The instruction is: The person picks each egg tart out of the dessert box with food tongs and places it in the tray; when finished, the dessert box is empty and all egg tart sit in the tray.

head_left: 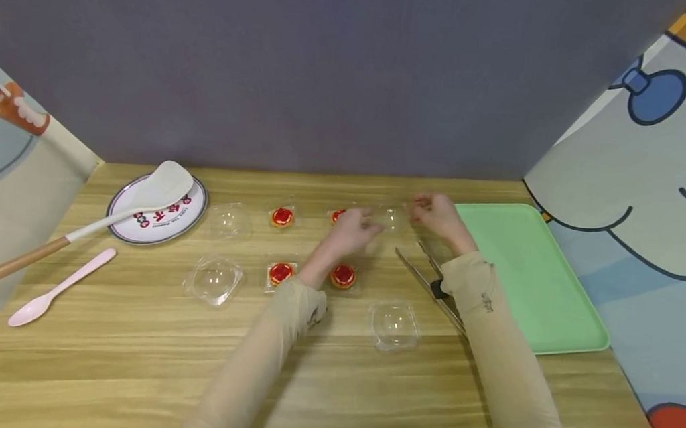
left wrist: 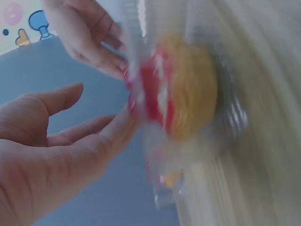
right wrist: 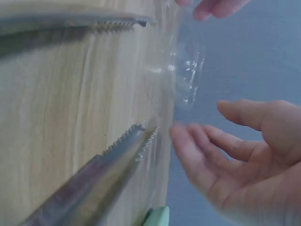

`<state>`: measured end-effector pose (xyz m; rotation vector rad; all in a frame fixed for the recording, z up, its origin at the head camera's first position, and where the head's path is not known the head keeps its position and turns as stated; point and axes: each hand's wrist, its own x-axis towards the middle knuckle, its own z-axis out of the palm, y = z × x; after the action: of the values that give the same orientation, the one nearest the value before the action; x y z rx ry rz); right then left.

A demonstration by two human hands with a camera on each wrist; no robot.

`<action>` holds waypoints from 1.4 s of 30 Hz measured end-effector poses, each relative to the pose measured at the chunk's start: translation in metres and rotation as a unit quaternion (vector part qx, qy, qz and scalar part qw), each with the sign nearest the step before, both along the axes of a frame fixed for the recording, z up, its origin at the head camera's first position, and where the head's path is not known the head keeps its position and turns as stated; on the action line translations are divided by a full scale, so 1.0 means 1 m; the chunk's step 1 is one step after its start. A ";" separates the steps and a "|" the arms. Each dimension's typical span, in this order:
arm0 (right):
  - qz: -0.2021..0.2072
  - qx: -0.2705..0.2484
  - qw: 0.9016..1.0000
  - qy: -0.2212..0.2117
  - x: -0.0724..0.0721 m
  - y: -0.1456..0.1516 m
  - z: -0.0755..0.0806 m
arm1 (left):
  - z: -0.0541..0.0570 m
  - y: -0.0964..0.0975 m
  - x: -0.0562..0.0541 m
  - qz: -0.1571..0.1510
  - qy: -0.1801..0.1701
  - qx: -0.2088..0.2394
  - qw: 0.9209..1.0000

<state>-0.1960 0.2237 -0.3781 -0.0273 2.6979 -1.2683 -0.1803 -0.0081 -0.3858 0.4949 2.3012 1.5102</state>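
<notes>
My left hand point(head_left: 350, 231) hangs over the back right tart point(head_left: 337, 215), fingers loosely extended toward a clear plastic shell point(head_left: 391, 218). On that shell's other side is my right hand point(head_left: 439, 216), its fingers relaxed and apart from the thumb; the right wrist view shows this hand point(right wrist: 249, 160) with nothing in its grasp. In the left wrist view a blurred tart in clear plastic point(left wrist: 193, 89) partly covers the left fingertips, so contact there is unclear. Metal tongs point(head_left: 434, 288) lie spread beneath the right forearm. A red-topped tart point(head_left: 343, 276) sits near the left wrist.
A green tray point(head_left: 520, 268) lies at the right. More tarts point(head_left: 282, 217) sit in clear shells left of centre, beside further plastic shells point(head_left: 214, 280) and a nearer shell point(head_left: 395, 324). Leftmost are a plate point(head_left: 166, 228) bearing a white spatula point(head_left: 166, 183), and a pink spoon point(head_left: 61, 288).
</notes>
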 end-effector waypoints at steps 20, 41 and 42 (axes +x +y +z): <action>0.084 0.100 0.991 0.025 0.094 0.024 0.027 | -0.012 -0.083 0.073 0.069 -0.046 0.120 0.989; 0.089 0.306 0.945 0.076 0.188 0.030 -0.013 | -0.027 -0.073 0.091 0.084 -0.037 0.092 0.992; 0.088 0.315 0.941 0.087 0.189 0.028 -0.015 | -0.027 -0.073 0.092 0.084 -0.040 0.090 0.992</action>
<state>-0.0073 0.2521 -0.3931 -0.3059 3.0340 -0.3271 -0.0884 -0.0806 -0.4133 0.2849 2.2042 1.7937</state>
